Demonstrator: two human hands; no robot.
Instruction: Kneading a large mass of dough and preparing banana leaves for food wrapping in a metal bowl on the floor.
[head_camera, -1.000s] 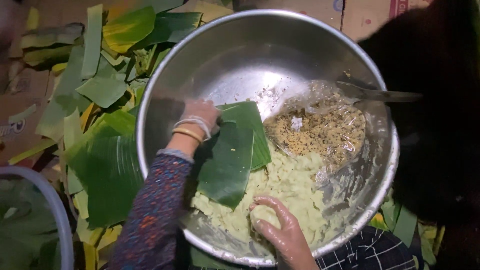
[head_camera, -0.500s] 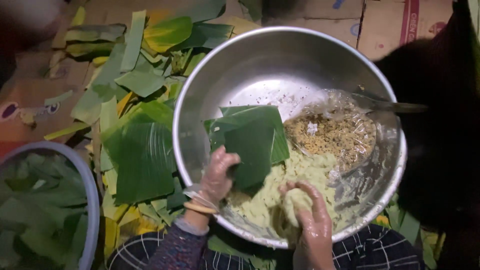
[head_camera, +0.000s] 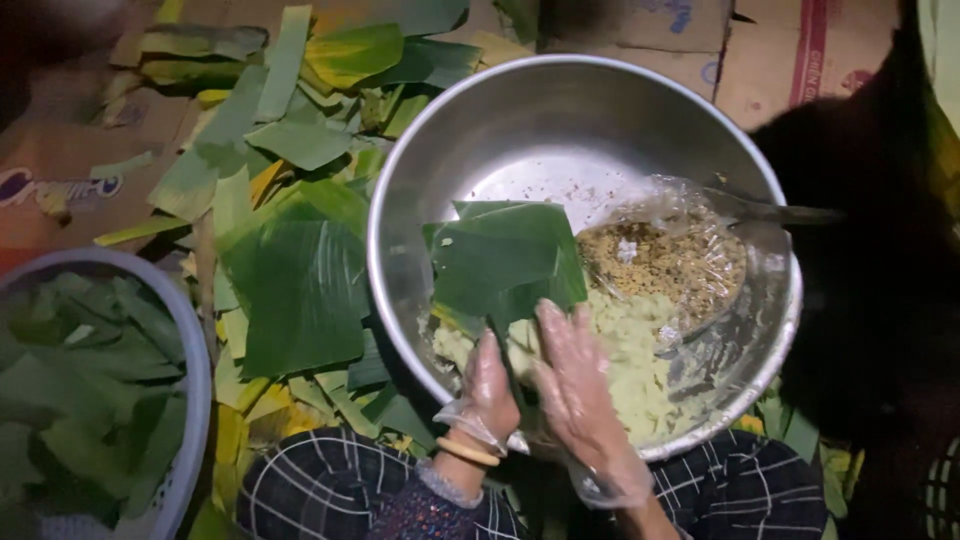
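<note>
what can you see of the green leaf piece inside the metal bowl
The green leaf piece is a broad, smooth, dark green sheet with fine parallel ribs, folded so layers overlap. It lies inside the metal bowl, over the pale mash and beside the crumbly filling. Its lower edge meets the gloved left hand and right hand.

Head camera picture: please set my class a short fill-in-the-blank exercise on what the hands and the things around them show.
1. Both hands, the left hand and the right hand, wear thin clear ____.
2. The pale green mash lies inside a large round ____ bowl.
3. The folded banana leaf above the hands is coloured ____.
4. The basket of leaves stands on the person's ____ side.

Missing words: gloves; metal; green; left
</note>
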